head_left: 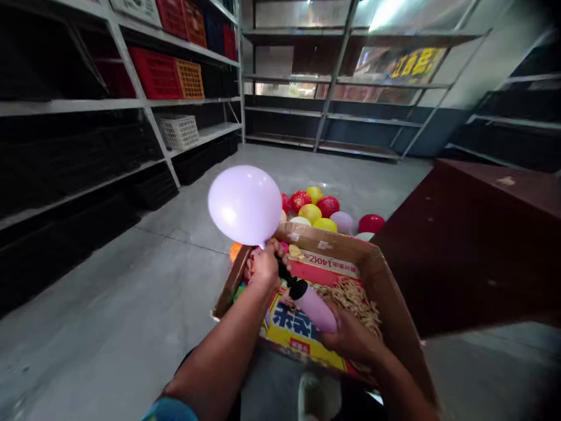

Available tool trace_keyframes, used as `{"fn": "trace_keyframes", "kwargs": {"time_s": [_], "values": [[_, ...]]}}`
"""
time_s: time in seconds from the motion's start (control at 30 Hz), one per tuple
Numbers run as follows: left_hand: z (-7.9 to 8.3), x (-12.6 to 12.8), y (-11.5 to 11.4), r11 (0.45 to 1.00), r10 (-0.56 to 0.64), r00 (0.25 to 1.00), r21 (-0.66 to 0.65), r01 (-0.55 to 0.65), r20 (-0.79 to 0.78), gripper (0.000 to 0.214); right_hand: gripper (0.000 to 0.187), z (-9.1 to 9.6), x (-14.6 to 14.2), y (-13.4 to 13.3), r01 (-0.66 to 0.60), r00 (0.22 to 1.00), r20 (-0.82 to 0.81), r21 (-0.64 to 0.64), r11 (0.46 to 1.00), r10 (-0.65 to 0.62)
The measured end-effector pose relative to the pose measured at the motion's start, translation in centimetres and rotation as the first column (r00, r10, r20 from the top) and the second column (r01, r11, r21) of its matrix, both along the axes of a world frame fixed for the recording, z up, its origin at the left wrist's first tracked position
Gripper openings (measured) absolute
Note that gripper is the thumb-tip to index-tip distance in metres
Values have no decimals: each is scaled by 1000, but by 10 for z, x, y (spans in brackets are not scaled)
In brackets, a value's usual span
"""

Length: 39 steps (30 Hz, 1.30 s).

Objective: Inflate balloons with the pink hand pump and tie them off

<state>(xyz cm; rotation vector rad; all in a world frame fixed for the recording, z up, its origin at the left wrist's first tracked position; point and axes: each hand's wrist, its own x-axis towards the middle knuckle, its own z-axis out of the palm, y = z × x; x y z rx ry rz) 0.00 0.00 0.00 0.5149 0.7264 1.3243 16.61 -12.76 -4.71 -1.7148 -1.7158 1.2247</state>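
Observation:
A pale lilac inflated balloon [245, 203] stands up from my left hand [264, 266], whose fingers are pinched round its neck at the black nozzle of a hand pump. My right hand [350, 336] is wrapped round the lilac barrel of the pump [316, 306]. Both hands are over an open cardboard box [385, 292] that holds a printed yellow and red packet and a heap of tan rubber bands [353, 295].
Several inflated balloons [322, 211], red, yellow and pale, lie on the grey concrete floor behind the box. A dark brown table [482, 245] stands on the right. Metal shelving with red, orange and white crates [166, 73] lines the left and back walls.

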Motion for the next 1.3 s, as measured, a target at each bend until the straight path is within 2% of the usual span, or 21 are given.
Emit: {"fn": "trace_keyframes", "kwargs": {"time_s": [0.13,0.33,0.47,0.7,0.9,1.07,1.17,1.3], "values": [[12,-19,13,999,54,998,3,-54,30,16,47,-4,20,-8,-60,997,-41,-22,998,59],[20,-37,21,992,124,992,31,-125,14,13,44,-4,32,-13,-62,995,76,-40,997,65],[12,-24,13,994,104,995,33,-104,-1,14,40,1,19,-8,-48,988,147,4,999,47],[-2,11,-12,999,3,1000,-35,-3,-5,13,46,1,-2,0,39,987,156,58,998,-47],[4,-6,4,999,30,999,-14,-29,18,13,45,3,5,-4,-17,1000,2,5,1000,17],[7,-23,17,995,102,995,-13,-102,12,13,42,0,21,-10,-17,997,68,-70,997,21],[0,-17,14,994,102,995,-42,-102,-4,13,42,2,21,-10,-23,993,114,-56,998,30],[-15,3,3,993,74,997,-87,-76,-24,12,42,4,10,-4,-13,988,155,-39,999,19]]}}
